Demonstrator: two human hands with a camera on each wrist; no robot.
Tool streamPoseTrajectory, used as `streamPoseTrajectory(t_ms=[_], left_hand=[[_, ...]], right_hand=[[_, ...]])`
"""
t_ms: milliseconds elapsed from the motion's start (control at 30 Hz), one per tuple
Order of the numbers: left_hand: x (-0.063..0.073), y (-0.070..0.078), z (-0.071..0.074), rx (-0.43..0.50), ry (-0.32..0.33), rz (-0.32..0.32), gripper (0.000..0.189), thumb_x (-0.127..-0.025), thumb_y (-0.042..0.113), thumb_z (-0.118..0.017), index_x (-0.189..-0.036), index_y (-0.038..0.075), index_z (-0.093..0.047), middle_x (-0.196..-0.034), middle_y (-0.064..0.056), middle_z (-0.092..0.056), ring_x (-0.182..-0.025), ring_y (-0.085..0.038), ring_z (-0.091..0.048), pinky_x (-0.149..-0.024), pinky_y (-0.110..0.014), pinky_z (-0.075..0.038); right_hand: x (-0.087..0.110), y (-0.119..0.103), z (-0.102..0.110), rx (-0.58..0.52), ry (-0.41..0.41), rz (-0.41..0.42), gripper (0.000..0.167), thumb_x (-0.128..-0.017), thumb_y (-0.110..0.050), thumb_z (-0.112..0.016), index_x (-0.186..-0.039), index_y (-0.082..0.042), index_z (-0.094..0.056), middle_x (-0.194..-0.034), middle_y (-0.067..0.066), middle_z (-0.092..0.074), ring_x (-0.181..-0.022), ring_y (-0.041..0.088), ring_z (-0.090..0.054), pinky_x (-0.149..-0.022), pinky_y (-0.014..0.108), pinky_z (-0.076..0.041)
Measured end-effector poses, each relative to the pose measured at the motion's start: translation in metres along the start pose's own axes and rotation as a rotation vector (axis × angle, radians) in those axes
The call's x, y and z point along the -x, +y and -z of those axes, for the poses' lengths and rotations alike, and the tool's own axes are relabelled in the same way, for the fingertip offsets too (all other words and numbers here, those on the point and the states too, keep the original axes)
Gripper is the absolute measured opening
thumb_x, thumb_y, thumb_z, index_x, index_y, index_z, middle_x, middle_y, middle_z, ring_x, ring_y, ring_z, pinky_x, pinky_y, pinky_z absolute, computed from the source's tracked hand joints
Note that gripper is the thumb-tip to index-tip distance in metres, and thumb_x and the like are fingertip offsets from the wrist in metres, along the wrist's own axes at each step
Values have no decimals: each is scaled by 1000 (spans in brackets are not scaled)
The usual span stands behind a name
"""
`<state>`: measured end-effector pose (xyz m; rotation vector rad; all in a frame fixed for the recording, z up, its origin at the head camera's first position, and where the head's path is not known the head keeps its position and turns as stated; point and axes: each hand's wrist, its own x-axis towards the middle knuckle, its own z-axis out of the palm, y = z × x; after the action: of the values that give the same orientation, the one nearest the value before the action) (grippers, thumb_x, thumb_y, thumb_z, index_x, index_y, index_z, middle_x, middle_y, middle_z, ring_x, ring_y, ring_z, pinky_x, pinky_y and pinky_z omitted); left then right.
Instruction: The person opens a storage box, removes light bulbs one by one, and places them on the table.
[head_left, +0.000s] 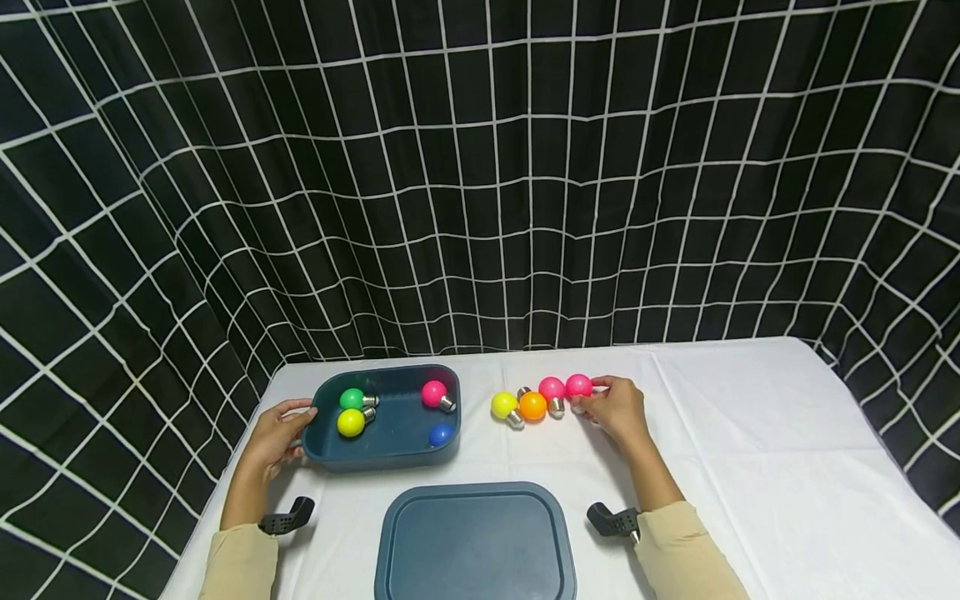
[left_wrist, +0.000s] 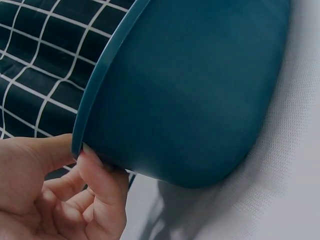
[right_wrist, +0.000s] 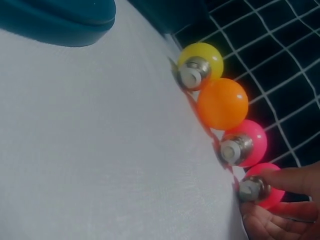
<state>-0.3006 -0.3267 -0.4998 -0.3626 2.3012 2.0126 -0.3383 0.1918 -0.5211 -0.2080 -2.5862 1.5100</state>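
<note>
White grid on black for the curtain (head_left: 510,158), plain white for the cloth (head_left: 750,408), dark blue-green for the box (left_wrist: 185,90) and lid (head_left: 475,542). Pink on the gripped bulb (head_left: 578,384); pink, orange, yellow on its row-mates (head_left: 533,406); green, yellow, pink, blue among the boxed bulbs (head_left: 349,423).

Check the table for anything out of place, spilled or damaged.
Only the round orange bulb on the white cloth looks odd: its metal base faces the far side, while those of the round yellow bulb and round pink bulb beside it face the near side. No spill or damage shows.
</note>
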Motion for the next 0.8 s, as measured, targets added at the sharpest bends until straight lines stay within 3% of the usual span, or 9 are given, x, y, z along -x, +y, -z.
streamPoseTrajectory(t_ms=[233,400,633,800], left_hand=[[2,2,0,0,-5,-1,48,-103,16,-62,-142,-5,-43,-83,4,-68,-60,-5,-58,-47,-16,-48],[2,2,0,6,-3,1,47,-103,15,-61,-142,-5,-43,-82,5,-68,-60,-5,-58,-46,-16,-48],[2,2,0,13,-6,7,47,-103,15,-62,-142,-5,-44,-82,4,-68,-59,-5,-57,-46,-16,-48],[1,2,1,5,-4,15,48,-102,16,-63,-142,-4,-44,-81,4,-67,-58,-5,-56,-46,-17,-48]], right_hand=[[-3,1,2,-8,-23,-29,46,-85,-9,-78,-121,15,-62,-78,17,-72,-54,16,-68,-47,18,-50],[-2,-1,7,-17,-14,-9,43,-87,-9,-74,-121,15,-62,-77,18,-72,-56,20,-69,-47,20,-51],[2,-14,18,101,69,50,37,-89,-16,-73,-119,4,-70,-83,11,-75,-60,13,-65,-57,26,-47],[6,-24,23,142,88,73,38,-91,-23,-74,-121,0,-70,-95,14,-75,-76,26,-69,-64,33,-46]])
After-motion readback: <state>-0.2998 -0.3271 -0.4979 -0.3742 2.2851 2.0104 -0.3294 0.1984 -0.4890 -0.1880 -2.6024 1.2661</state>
